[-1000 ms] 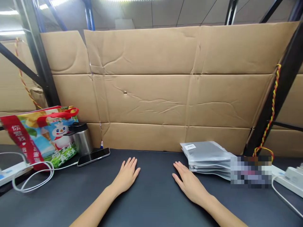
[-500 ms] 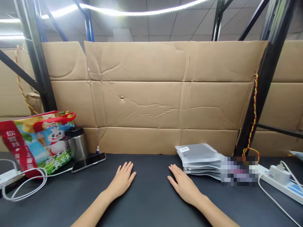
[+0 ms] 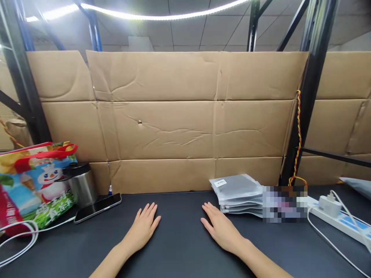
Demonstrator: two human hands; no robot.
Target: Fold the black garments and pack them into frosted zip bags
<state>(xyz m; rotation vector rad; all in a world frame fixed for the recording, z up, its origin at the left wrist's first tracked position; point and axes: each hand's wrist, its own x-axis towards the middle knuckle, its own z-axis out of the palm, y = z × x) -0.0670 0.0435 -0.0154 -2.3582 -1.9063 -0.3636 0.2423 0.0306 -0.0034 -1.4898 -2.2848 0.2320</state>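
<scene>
Standing beside phone (image 3: 97, 208): flask (image 3: 84, 189); packet stack (image 3: 239, 195) near right hand (image 3: 222, 228).

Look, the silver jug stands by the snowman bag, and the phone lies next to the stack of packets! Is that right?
Not quite: the phone isn't next to the stack of packets. The head view shows it beside the silver jug, which does stand by the snowman bag.

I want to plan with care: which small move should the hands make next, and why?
Perhaps slide the right hand slightly toward the stack of grey packets: it lies palm-down on the dark table, holding nothing, and the stack is the nearest thing to it. The left hand, also empty, is farther off.
</scene>
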